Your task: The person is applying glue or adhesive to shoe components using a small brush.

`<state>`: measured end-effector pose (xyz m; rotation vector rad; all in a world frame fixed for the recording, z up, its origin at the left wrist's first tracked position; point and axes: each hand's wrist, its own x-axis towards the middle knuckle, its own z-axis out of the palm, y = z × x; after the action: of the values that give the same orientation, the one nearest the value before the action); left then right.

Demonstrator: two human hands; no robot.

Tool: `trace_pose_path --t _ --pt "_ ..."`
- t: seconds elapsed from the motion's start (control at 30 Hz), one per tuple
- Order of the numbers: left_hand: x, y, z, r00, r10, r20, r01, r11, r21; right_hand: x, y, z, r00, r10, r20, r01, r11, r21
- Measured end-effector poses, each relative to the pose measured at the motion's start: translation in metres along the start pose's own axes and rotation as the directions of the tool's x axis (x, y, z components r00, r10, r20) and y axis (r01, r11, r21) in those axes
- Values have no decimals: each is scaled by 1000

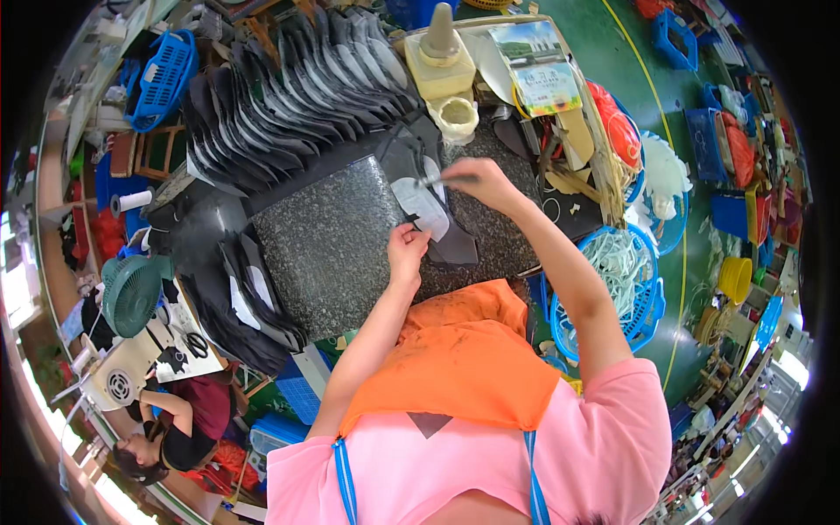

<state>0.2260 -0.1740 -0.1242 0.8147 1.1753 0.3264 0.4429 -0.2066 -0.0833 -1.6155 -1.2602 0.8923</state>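
My left hand [408,254] pinches the near edge of a white lining piece [423,213], close to a small black tab. This piece lies on a flat black cut piece [457,248] on the speckled stone slab [328,236]. In my right hand [486,185] is a slim dark-handled brush [443,180], held sideways with its tip at the white piece's upper part. The bristles are too small to make out. Beyond the right hand stands a small whitish pot [458,116], its rim coated with dried residue.
Long rows of black and grey cut pieces [297,96] overlap at the back; more black pieces [245,289] lie at left. A cream container [439,66] and a booklet [538,66] stand far right. Blue baskets [649,324] flank the right side. Another person [188,420] sits lower left.
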Motion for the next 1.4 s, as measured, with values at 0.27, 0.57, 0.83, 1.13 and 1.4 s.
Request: trace_pose_path --t 0.27,0.57,0.83,1.13,1.4 --pt "9 -10 0 997 -74 -31 71 993 -90 -60 10 -4 999 -41 16 41 999 27" --pt "16 -11 3 998 -7 -60 4 998 -57 -57 1 -15 856 261 447 -49 901 -432" --pt "24 -8 -1 969 -159 190 181 978 -104 55 -1 40 988 -150 -29 119 876 -468" --pt "-5 67 -13 948 17 318 187 779 -598 72 -15 -21 916 -55 -397 -221 758 -614" --pt "22 172 -203 804 578 -140 -559 654 -510 70 0 -43 912 86 -400 -313 778 -545"
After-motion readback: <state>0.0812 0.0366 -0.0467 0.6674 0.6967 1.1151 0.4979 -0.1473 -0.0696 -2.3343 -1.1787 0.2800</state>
